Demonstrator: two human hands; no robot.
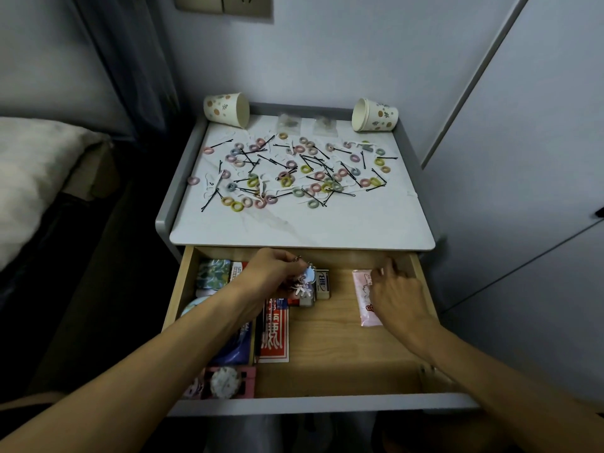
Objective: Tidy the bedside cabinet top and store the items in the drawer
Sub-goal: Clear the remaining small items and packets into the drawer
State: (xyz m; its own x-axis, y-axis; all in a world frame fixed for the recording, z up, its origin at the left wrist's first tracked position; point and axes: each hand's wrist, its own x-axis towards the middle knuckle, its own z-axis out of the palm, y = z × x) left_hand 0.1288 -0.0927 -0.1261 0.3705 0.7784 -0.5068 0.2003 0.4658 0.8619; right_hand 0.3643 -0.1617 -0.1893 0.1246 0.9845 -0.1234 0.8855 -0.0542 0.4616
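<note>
The white cabinet top (pixel 294 223) is strewn with several small coloured hair ties (pixel 286 181) and black hairpins (pixel 209 201). Two paper cups lie tipped over at its back corners, one on the left (pixel 225 109) and one on the right (pixel 376 116). Below it the wooden drawer (pixel 340 348) stands pulled out. My left hand (pixel 271 273) is inside the drawer and grips a keychain with charms (pixel 302 282). My right hand (pixel 397 295) rests on a pink packet (pixel 362 292) at the drawer's right side, fingers bent over its top edge.
The drawer's left half holds a red card (pixel 276 335), a blue packet (pixel 232 348), a small white box (pixel 322 282), a green patterned item (pixel 212 273) and a pink case (pixel 222 382). Two clear little bags (pixel 289 124) lie at the top's back. A bed (pixel 32 178) is on the left, a wall on the right.
</note>
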